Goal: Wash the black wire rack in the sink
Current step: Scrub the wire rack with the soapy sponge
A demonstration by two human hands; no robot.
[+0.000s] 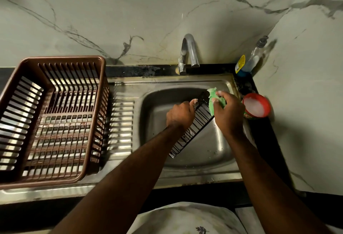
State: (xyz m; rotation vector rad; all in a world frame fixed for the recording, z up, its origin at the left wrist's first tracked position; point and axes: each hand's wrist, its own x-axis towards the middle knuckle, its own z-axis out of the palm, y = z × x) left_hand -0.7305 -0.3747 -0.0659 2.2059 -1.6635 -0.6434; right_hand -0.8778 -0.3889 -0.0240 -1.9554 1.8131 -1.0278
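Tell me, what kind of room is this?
Most likely a home kitchen, at the washing-up spot: a steel sink with a tap, a brown dish basket on its draining board, and a green scrub pad held against a black wire rack.

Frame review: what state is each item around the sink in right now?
black wire rack: slanted in the sink, left hand gripping it
green scrub pad: gripped by right hand, against the rack
faucet: no stream visible
red tub: open, white foamy soap inside
brown basket: upright on the drainboard
clear bottle: upright, capped
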